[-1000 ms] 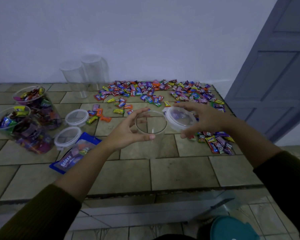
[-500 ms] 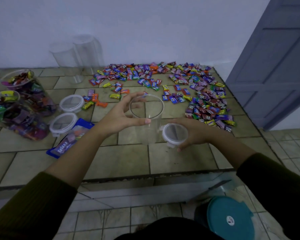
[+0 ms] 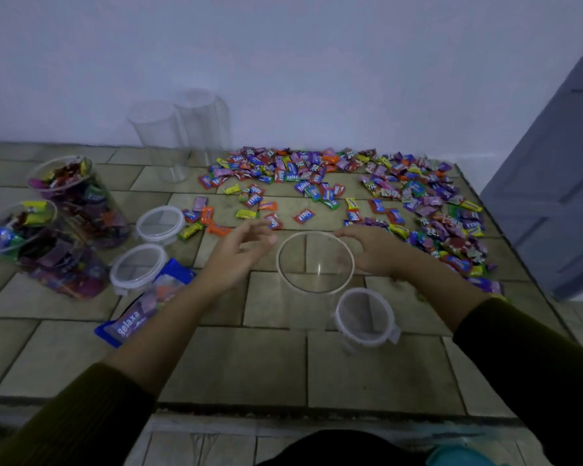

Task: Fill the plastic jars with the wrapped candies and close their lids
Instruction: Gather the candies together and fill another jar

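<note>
An empty clear plastic jar (image 3: 316, 284) stands open in the middle of the tiled counter. Its lid (image 3: 365, 317) lies on the counter just to its front right. My left hand (image 3: 239, 252) hovers left of the jar's rim with relaxed fingers, holding nothing. To the right of the rim, my right hand (image 3: 372, 252) is stretched toward the wrapped candies (image 3: 428, 210), fingers loose and empty. The candies spread across the back and right of the counter. Two filled jars (image 3: 78, 203) without lids stand at the left.
Two loose lids (image 3: 160, 224) lie beside the filled jars, next to a blue Relaxa candy bag (image 3: 142, 304). Two more empty clear jars (image 3: 182, 136) stand at the back wall. A grey door (image 3: 559, 196) is at the right, and a teal lid (image 3: 458, 457) lies below the counter's edge.
My right hand set the lid down at the jar's front right and moved up beside the rim. My left hand let go of the jar and drew slightly away.
</note>
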